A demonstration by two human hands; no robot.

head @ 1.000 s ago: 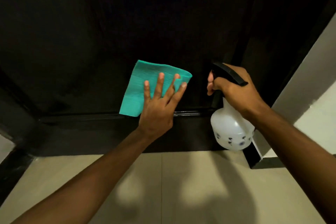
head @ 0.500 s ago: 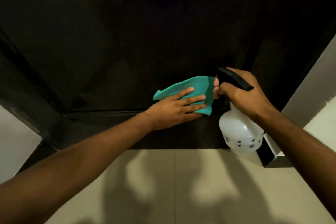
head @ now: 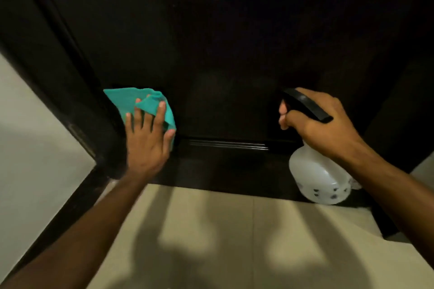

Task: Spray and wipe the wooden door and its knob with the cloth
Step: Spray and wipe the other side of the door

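Note:
The dark wooden door [head: 223, 42] fills the upper view, seen from above down to its bottom rail. My left hand [head: 146, 138] presses a teal cloth [head: 128, 101] flat against the door's lower left corner, fingers spread and straight over it. My right hand [head: 321, 124] grips the black trigger head of a white spray bottle [head: 314, 176], held just off the door's lower right side. The door knob is out of view.
A dark door frame [head: 54, 65] runs down the left beside a pale wall [head: 28, 159]. Beige floor tiles [head: 234, 241] lie below the door, crossed by shadows of my arms. A pale wall edge shows at the far right.
My left hand has swept the cloth leftward along the door's lower part, from beside the bottle to the lower left corner. The bottle stays in my right hand.

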